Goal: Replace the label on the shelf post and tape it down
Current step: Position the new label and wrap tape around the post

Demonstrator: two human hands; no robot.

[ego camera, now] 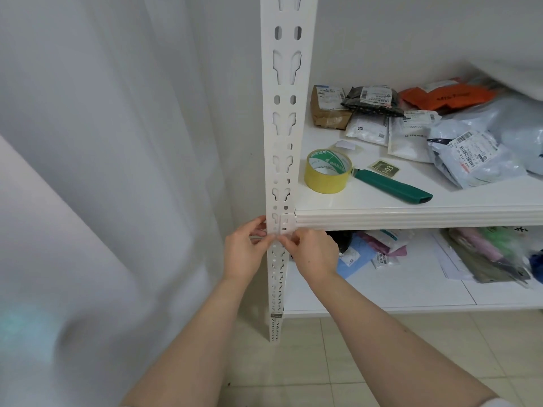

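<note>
Label: an olive tag marked "03" [385,169] lies flat on the shelf board [367,202], up and to the right of both hands and touching neither. The right hand is nearer to it.
Post site: the white slotted shelf post [286,113] stands upright. The fingers meet on its face just below the joint with the ribbed beam [411,220].
Left hand [244,254]: fingers curled, thumb and fingertips [262,230] pinching the left end of a pale strip [255,238] at the post's left edge. Whether this is tape or a label I cannot tell.
Right hand [313,255]: fingers bunched together, tips pinching the strip's other end against the post face.
Key relation: the strip runs crosswise to the post's long axis, one hand on each side.
Judgement: the strip is likely being wrapped round the post.
Tape roll [327,171]: yellow, with a green-and-white printed core whose characters are too small to read. It lies flat just right of the post.
Utility knife [393,188]: green, lying beside the roll, between it and the "03" tag.
Lower tag [276,315]: small and dark, near the post's foot, illegible.
Parcels [470,154]: barcoded shipping labels, text unreadable.
</note>
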